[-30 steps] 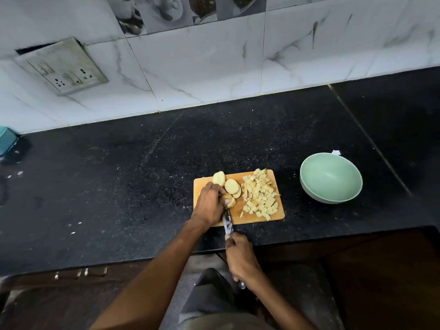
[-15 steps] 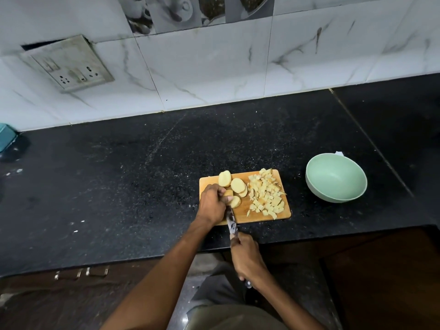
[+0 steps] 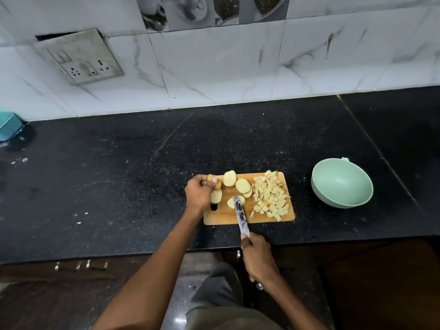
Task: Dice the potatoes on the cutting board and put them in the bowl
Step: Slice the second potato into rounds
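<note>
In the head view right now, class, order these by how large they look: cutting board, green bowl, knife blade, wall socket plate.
1. Cutting board
2. Wall socket plate, though it sits farther away
3. Green bowl, close to the plate, so unsure
4. Knife blade

We see a black speckled stone table [image 3: 119,177] under a white marble-patterned tile wall [image 3: 214,67]. A grey switch-and-socket plate [image 3: 81,57] hangs tilted on that wall. A teal object [image 3: 9,126] sits at the table's far left edge.
</note>
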